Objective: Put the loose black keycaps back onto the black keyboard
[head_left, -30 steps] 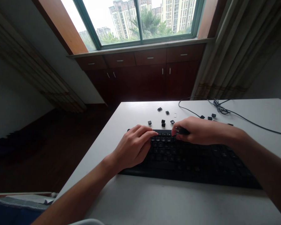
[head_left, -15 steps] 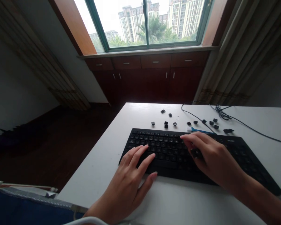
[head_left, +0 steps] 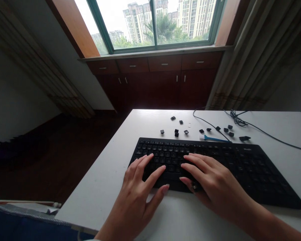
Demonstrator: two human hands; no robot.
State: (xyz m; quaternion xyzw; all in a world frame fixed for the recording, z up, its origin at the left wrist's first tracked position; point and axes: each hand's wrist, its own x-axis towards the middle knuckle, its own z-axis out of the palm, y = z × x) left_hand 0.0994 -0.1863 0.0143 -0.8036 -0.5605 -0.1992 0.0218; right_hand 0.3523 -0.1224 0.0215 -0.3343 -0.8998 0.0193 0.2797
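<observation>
A black full-size keyboard point(head_left: 248, 174) lies on the white table. My left hand point(head_left: 140, 187) rests over its left-hand keys, fingers stretched forward and apart, thumb near the front edge. My right hand point(head_left: 215, 182) is over the middle keys with its fingers extended and spread; its thumb lies by the front edge. A small dark shiny thing point(head_left: 195, 186) shows at the right thumb; I cannot tell what it is. Both palms hide part of the keys. Behind the keyboard lies a blue brush point(head_left: 215, 139) with pale bristles.
Several loose black keycaps point(head_left: 186, 132) are scattered behind the keyboard. A black cable point(head_left: 273, 134) runs across the table's back right, partly bundled. The table's left edge point(head_left: 97, 164) borders the dark floor. Ahead stand a red-brown cabinet point(head_left: 153, 85) and a window.
My right hand has moved left and toward me, from the upper keys to the lower middle ones, and its fingers have spread. The left hand has barely moved. The view has shifted slightly.
</observation>
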